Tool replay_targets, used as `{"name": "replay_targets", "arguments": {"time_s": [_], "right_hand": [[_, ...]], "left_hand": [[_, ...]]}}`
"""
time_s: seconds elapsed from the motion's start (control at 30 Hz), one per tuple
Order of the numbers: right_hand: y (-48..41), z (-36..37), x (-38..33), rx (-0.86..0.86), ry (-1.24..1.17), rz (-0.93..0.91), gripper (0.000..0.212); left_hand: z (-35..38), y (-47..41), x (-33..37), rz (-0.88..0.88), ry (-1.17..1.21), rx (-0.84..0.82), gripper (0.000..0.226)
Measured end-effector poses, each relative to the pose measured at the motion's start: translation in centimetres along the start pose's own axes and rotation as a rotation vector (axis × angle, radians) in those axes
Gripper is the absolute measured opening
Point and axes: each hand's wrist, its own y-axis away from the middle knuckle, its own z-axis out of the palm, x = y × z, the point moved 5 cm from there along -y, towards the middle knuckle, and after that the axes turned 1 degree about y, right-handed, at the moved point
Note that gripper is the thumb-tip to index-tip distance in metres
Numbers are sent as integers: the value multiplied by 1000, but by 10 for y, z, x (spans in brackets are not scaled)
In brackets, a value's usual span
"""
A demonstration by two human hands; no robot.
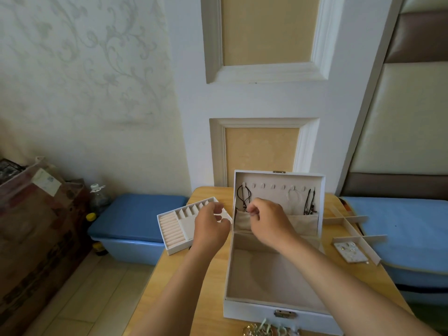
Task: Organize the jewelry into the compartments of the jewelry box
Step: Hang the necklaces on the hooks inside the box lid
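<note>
Three necklaces hang from the hooks inside the lid [271, 183] of the jewelry box [254, 314]: a black necklace [243, 194] on the left, a pale necklace [294, 194] in the middle and a second dark necklace [309, 202] on the right. That part looks done. The big bottom of the box has nothing in it yet, and the tray [173, 229] beside it on the table [174, 282] looks bare too.

A lot seems left to do. A pile of jewelry [264, 329] waits at the front of the box, and an earring card [349, 254] lies to the right by the loose divider strips [349, 229].

The box is white outside and soft beige inside, and it stands open with its lid straight up.

The right hand [266, 219] is at the lid, its fingers pinched on the low end of the black necklace — I think it is tucking it toward the pocket. The left hand [209, 226] hovers over the tray with its fingers curled, and I cannot tell if it holds anything.
</note>
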Motion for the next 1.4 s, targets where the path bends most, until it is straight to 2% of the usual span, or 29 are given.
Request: {"name": "replay_targets", "arguments": {"time_s": [0.2, 0.33, 0.43, 0.53, 0.7, 0.87, 0.97, 1.17, 1.4], "right_hand": [[15, 25, -20, -99, 10, -88, 24], [16, 45, -32, -132, 51, -162, 23], [14, 57, -44, -103, 160, -248, 23], [10, 69, -57, -84, 234, -317, 28], [3, 113, -69, -406, 456, -258, 29], [3, 145, -70, -573, 565, -201, 11], [3, 155, -63, -620, 563, -172, 15], [0, 162, -58, -598, 509, -179, 18], [-2, 163, -55, -605, 498, -169, 9]], "left_hand": [[-7, 20, -31, 12, -111, -12, 36], [-25, 27, -60, -53, -152, 94, 34], [-35, 34, -80, -94, -199, 158, 33], [-32, 37, -99, -58, -245, 135, 40], [-26, 30, -108, 97, -386, 66, 31], [-25, 24, -105, 175, -421, -18, 24], [-29, 22, -106, 148, -377, -69, 29], [-37, 18, -115, 122, -255, -166, 46], [-43, 14, -119, 98, -242, -190, 35]]}}
